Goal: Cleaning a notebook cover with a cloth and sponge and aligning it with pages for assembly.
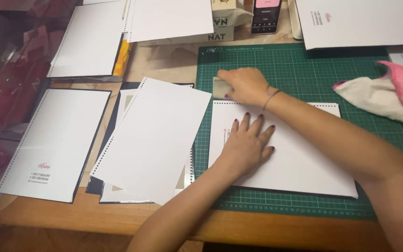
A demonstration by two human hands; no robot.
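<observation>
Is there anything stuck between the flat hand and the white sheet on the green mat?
Nothing visible. The left hand lies flat, directly on the white sheet on the green cutting mat. The right hand presses a small pale tool at the sheet's top-left corner.

Six white sheets or stacks (152, 140), one green cutting mat (304, 70), one phone (266, 16).

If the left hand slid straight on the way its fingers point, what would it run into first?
Probably the right hand or its wrist, which crosses just beyond the left hand at the far edge of the white sheet. The height of each is hard to judge.
</observation>
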